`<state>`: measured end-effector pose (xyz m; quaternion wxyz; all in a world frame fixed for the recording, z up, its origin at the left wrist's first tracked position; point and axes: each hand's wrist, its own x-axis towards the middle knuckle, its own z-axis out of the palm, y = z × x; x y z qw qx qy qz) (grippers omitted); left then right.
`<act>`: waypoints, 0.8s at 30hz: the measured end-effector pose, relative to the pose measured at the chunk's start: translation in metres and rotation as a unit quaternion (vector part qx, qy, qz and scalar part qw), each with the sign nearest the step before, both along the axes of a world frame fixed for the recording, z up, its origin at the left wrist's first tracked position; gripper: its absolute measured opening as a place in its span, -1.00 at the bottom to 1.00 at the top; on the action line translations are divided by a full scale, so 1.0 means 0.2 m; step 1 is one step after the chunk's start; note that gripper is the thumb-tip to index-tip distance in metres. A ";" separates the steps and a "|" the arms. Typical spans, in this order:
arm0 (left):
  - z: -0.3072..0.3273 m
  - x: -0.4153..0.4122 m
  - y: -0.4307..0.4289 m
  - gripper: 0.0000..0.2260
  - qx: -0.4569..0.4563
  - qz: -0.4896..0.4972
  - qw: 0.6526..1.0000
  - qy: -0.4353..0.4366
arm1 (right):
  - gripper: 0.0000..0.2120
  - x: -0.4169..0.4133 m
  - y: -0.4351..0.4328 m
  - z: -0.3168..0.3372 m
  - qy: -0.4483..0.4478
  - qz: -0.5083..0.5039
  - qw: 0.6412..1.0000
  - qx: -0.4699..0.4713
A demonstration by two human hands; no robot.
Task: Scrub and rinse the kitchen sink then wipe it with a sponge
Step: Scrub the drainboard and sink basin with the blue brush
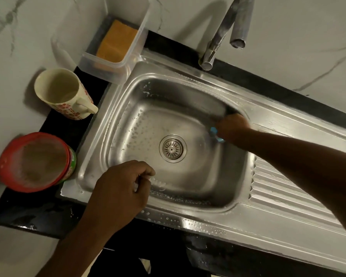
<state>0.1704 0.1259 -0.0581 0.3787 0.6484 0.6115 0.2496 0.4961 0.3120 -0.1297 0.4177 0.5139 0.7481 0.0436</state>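
Head view, middle right: gripping a small blue tool (214, 131) with the right hand (233, 126), fingers curled round it, mostly hiding it, low at the right inner wall of the steel sink (188, 76). Hovering over the front left rim with the left hand (120, 188), fingers loosely curled, holding nothing visible. Lying at upper left inside a clear plastic box (106, 68), just beside the sink corner: orange sponge (116, 40). Standing at left: flowered mug (64, 94) and, lower, red-lidded jar (34, 162).

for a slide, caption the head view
Right hand holds a blue scrubbing tool against the stainless steel sink wall
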 end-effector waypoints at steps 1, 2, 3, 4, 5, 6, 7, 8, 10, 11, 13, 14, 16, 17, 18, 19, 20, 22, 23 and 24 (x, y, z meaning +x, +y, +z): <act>0.00 0.00 0.00 -0.83 0.001 -0.001 1.000 0.001 | -0.79 -0.01 -0.03 0.00 0.000 -0.002 1.000 0.003; -0.01 0.01 0.00 -0.83 0.001 -0.004 1.000 0.001 | -0.80 -0.03 -0.06 -0.01 0.000 0.006 1.000 0.003; -0.01 0.01 0.00 -0.84 0.000 -0.008 1.000 0.000 | -0.80 -0.05 -0.10 -0.03 -0.012 0.017 1.000 -0.005; 0.00 0.02 0.00 -0.84 0.000 -0.013 1.000 -0.001 | -0.79 -0.08 -0.13 -0.05 -0.021 0.026 0.999 -0.015; 0.00 0.03 0.00 -0.84 0.001 -0.016 1.000 -0.003 | -0.78 -0.10 -0.16 -0.08 -0.020 0.021 0.999 -0.029; 0.00 0.03 0.00 -0.84 0.002 -0.017 1.000 -0.005 | -0.78 -0.12 -0.19 -0.11 -0.014 0.008 0.999 -0.050; 0.00 0.04 0.00 -0.84 0.001 -0.014 1.000 -0.006 | -0.78 -0.14 -0.22 -0.12 -0.008 -0.001 0.998 -0.069; 0.00 0.04 0.00 -0.85 -0.001 -0.009 1.000 -0.007 | -0.78 -0.16 -0.24 -0.12 -0.003 -0.012 0.996 -0.090; -0.02 0.06 0.00 -0.84 -0.005 -0.006 1.000 -0.008 | -0.73 -0.18 -0.29 -0.12 -0.005 -0.044 0.988 -0.150; -0.02 0.06 0.00 -0.83 -0.008 -0.005 1.000 -0.009 | -0.70 -0.19 -0.32 -0.12 -0.012 -0.050 0.982 -0.180; -0.02 0.08 0.00 -0.82 -0.013 -0.004 1.000 -0.014 | -0.68 -0.20 -0.33 -0.10 -0.027 -0.033 0.982 -0.185; -0.01 0.09 -0.01 -0.81 -0.013 -0.003 1.000 -0.014 | -0.70 -0.21 -0.30 -0.08 -0.031 -0.026 0.987 -0.158; -0.01 0.10 -0.01 -0.82 -0.010 -0.002 1.000 -0.012 | -0.75 -0.20 -0.18 -0.05 -0.036 -0.011 0.996 -0.079; -0.01 0.10 -0.02 -0.82 -0.008 -0.002 1.000 -0.010 | -0.76 -0.20 -0.10 -0.03 -0.036 -0.009 0.998 -0.044; -0.01 0.10 -0.02 -0.83 -0.006 0.000 1.000 -0.006 | -0.77 -0.20 -0.03 -0.01 -0.043 -0.003 0.999 -0.021; -0.01 0.10 -0.03 -0.83 -0.004 0.001 1.000 -0.001 | -0.77 -0.19 0.02 0.00 -0.053 0.013 0.998 -0.009; -0.01 0.10 -0.03 -0.83 -0.002 0.001 1.000 0.003 | -0.78 -0.18 0.05 0.01 -0.067 0.032 0.997 -0.009; 0.00 0.10 -0.04 -0.84 -0.002 0.006 1.000 0.003 | -0.74 -0.18 0.02 0.05 -0.081 0.028 0.996 -0.039; 0.00 0.10 -0.05 -0.84 -0.003 0.010 1.000 0.000 | -0.71 -0.19 -0.03 0.07 -0.080 0.021 0.994 -0.066; 0.00 0.09 -0.06 -0.84 -0.005 0.014 1.000 -0.004 | -0.71 -0.21 -0.10 0.11 -0.075 0.014 0.992 -0.102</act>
